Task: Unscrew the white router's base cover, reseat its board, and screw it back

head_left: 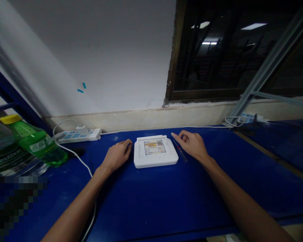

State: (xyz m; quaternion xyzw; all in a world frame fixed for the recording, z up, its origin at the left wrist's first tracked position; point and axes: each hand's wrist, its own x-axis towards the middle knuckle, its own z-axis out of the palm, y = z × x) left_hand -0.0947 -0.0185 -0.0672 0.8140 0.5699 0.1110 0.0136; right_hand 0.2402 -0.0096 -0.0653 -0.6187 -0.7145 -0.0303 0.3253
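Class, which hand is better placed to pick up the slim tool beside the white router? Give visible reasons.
Probably right: the right hand is beside the slim tool; the left hand is on the white router's other side.

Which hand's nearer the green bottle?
Left. The left hand is beside the white box, on the bottle's side, not touching the bottle. The right hand is on the box's far side, farther away.

Left hand (117, 155), right hand (191, 145) beside white router (155, 152)
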